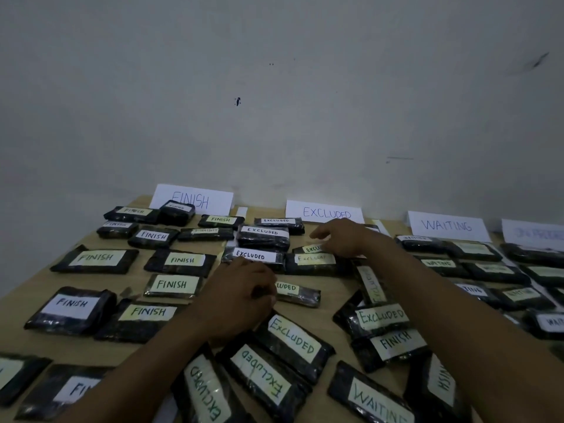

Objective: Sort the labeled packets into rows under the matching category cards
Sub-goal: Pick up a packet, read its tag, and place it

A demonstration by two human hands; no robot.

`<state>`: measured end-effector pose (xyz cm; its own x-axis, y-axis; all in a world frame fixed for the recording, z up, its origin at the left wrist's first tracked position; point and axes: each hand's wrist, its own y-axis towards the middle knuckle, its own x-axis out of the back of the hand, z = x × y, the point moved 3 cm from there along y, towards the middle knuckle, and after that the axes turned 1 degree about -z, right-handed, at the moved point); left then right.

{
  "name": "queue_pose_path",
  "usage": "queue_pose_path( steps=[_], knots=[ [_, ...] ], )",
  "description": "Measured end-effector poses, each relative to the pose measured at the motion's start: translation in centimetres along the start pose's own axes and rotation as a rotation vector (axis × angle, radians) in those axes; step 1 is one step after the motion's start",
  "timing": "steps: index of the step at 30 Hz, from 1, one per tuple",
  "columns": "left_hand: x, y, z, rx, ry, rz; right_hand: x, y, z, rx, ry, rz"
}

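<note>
Counter [335,288] of pale wood-look board, set against a plain grey wall [274,117]. Four white paper cards stand along its far edge: FINISH card [192,198], EXCLUDED card [325,212], WAITING card [447,225], and a fourth card [534,233] cut by the frame edge, its lettering too blurred to read. The packets are flat oblong blocks in glossy, crinkled black wrap, each bearing a hand-lettered paper label, white or pale yellow. Left hand [241,297]: fingers curled over the left end of an EXCLUDED packet [300,294], grasping it and hiding the label's first letters. This packet lies flat on the counter in the middle column below the EXCLUDED card, long axis left to right, right end dipping slightly toward the near edge, label upright to the wearer. Right hand [338,239]: released, fingers stretched leftward over the right part of a second EXCLUDED packet [308,249], which lies crosswise nearer the card. Eleven FINISH packets [180,261] with whole labels lie crosswise in the left column. Three skewed packets [296,340] marked EXCLUDED lie near the front edge, one diagonal, two nearly lengthwise.
</note>
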<state>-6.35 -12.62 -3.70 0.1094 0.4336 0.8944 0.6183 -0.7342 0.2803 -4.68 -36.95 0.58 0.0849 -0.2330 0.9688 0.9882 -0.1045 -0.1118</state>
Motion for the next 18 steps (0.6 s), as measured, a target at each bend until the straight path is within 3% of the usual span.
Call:
queue_pose_path(
  steps=[5,11,18],
  knots=[
    [-0.5,-0.2,0.2,-0.010,0.004,-0.017,-0.2,1.5,0.1,-0.037,-0.026,0.084],
    [-0.5,-0.2,0.1,-0.008,0.003,-0.031,0.3,2.1,-0.7,-0.018,0.015,-0.089],
    [-0.6,-0.2,0.3,-0.011,-0.010,-0.024,0.1,2.3,-0.3,0.016,0.074,-0.175]
  ],
)
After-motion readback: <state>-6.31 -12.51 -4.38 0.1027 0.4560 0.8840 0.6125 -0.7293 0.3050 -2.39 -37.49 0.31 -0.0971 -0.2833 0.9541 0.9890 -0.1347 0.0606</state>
